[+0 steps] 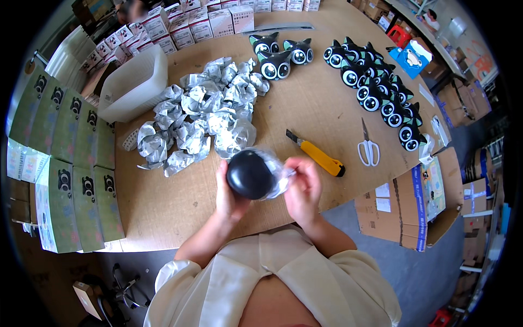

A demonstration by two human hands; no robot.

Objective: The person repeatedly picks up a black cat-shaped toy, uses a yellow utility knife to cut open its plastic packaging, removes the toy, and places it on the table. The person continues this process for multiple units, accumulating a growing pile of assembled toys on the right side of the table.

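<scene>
One black rounded object (248,174) sits cradled in the left hand (226,197); right hand (304,191) pinching clear plastic (280,177); working that plastic seems the step, next wanting steady support.

Left hand (231,200): cupped in a hold, wrist turned slightly inward
Right hand (303,191): raised just beside it, fingers (298,162) bent into a pinch
Left forearm (206,240): angled forward and inward
Right forearm (330,235): likewise, elbow out
</scene>
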